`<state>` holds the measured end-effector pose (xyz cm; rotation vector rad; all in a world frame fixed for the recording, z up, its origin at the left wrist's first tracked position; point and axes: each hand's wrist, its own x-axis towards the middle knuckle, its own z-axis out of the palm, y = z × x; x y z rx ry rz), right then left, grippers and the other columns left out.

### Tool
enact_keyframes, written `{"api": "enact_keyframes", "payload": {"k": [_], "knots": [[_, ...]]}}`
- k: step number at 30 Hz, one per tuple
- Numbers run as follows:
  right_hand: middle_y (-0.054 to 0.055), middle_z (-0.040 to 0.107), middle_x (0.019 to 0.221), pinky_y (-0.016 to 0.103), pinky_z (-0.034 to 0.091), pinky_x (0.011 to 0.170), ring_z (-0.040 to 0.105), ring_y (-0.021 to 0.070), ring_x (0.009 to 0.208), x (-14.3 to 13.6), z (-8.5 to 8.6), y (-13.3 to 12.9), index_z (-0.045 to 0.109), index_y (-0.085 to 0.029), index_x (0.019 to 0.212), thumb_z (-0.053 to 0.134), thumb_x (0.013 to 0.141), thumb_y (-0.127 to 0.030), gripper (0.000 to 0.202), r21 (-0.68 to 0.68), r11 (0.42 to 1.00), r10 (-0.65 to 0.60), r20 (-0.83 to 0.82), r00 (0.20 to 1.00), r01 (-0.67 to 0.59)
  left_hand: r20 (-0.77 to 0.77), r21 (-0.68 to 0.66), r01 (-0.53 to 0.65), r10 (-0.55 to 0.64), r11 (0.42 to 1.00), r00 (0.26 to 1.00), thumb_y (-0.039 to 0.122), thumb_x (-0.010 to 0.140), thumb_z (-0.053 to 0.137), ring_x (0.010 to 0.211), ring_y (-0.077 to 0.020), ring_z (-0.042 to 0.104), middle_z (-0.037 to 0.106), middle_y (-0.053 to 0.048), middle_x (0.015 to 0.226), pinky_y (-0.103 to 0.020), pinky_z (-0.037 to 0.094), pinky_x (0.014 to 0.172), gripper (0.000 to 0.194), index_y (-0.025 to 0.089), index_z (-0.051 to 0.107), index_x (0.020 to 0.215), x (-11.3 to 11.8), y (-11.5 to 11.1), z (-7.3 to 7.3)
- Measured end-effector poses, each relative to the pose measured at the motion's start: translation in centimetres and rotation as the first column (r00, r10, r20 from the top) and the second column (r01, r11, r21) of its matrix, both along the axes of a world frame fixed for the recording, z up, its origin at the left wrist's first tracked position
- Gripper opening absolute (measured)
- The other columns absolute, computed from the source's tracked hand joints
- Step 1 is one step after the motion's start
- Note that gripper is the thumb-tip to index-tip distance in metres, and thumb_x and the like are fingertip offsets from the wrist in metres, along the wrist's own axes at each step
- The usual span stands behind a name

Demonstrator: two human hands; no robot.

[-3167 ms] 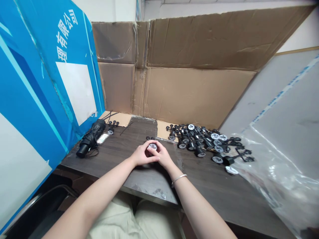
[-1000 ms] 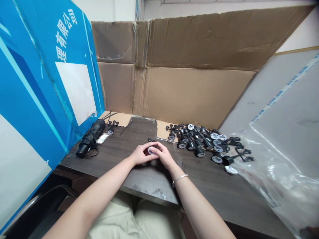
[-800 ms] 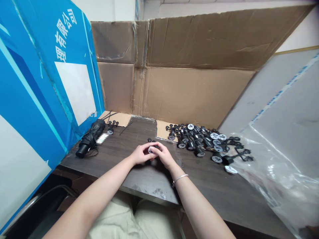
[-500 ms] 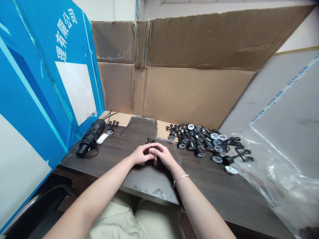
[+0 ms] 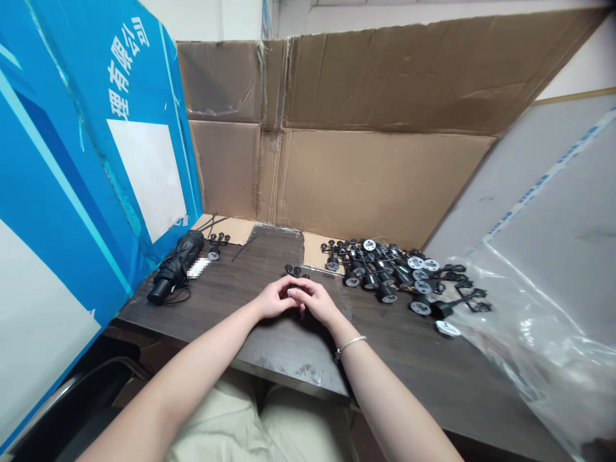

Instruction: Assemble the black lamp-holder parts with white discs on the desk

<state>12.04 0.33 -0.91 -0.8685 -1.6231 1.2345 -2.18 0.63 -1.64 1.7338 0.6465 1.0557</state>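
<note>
Over the middle of the dark wooden table (image 5: 385, 346), my left hand (image 5: 274, 299) and my right hand (image 5: 315, 300) meet, with fingers curled round one black part (image 5: 290, 270). Its small knobbed arms stick out beyond the fingertips; the rest is hidden by my hands. Both hands are closed on it, thumbs near each other. To the right lies a pile of similar black parts (image 5: 385, 273) with pale round discs on their ends. A single similar part (image 5: 214, 250) stands at the back left.
A folded black umbrella (image 5: 178, 263) lies at the left edge. Cardboard (image 5: 375, 186) walls the back, a blue panel (image 5: 86, 167) the left. Clear plastic sheeting (image 5: 524, 346) covers the right side. A loose white disc (image 5: 447, 328) lies by the pile.
My hands have barely moved; the thumbs and fingers have shifted slightly. More of the black part's knobbed arms now shows beyond the fingertips.
</note>
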Motion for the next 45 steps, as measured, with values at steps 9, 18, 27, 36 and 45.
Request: {"api": "enact_keyframes", "payload": {"k": [9,18,27,36,45], "knots": [[-0.004,0.053,0.054,0.022,0.034,0.038,0.043,0.0071,0.037,-0.3,0.0,0.0,0.058,-0.015,0.075,0.062,0.065,-0.042,0.028,-0.002,1.0,0.007,0.015,1.0,-0.007,0.043,-0.116,0.07,-0.066,0.991,0.997,0.024,0.066,0.064,0.063,-0.0116,0.06,0.06,0.0,0.079,-0.022,0.044,0.056,0.032,0.017,0.049,0.093,-0.1,0.3,-0.1],[-0.004,0.053,0.053,0.024,0.038,0.042,0.046,0.0093,0.04,-0.5,-0.3,0.0,0.058,-0.017,0.078,0.062,0.065,-0.044,0.031,-0.007,1.0,-0.006,-0.007,1.0,0.006,0.0,-0.018,0.008,-0.008,1.0,1.0,0.021,0.07,0.059,0.062,-0.0109,0.059,0.061,-0.002,0.086,-0.024,0.047,0.058,0.029,0.017,0.052,0.099,-0.3,0.2,-0.3],[0.001,0.062,0.067,0.029,0.046,0.056,0.055,0.014,0.057,-0.5,-0.2,0.1,0.058,-0.018,0.082,0.063,0.065,-0.042,0.031,-0.046,0.998,-0.052,-0.089,0.995,0.048,-0.159,0.164,-0.114,0.141,0.98,0.977,0.022,0.071,0.058,0.075,-0.0148,0.061,0.063,-0.004,0.093,-0.028,0.05,0.071,0.043,0.018,0.05,0.114,-0.3,-0.5,0.6],[0.0,0.061,0.079,0.03,0.045,0.071,0.056,0.0156,0.074,-0.4,-0.5,0.3,0.056,-0.018,0.088,0.068,0.061,-0.029,0.032,0.01,1.0,-0.028,-0.111,0.993,0.029,-0.247,0.375,-0.224,0.33,0.9,0.911,0.015,0.064,0.059,0.098,-0.0187,0.057,0.059,-0.004,0.113,-0.031,0.045,0.087,0.053,0.021,0.049,0.115,-0.3,-0.9,1.1],[0.0,0.059,0.075,0.029,0.045,0.067,0.054,0.0145,0.068,-1.0,-0.4,0.2,0.056,-0.017,0.087,0.06,0.068,-0.041,0.031,0.078,0.99,-0.116,-0.029,0.993,0.118,-0.307,0.396,-0.258,0.392,0.881,0.867,0.021,0.066,0.06,0.087,-0.0158,0.061,0.062,-0.001,0.107,-0.027,0.048,0.079,0.051,0.024,0.048,0.115,-0.1,-1.1,1.2]]}}
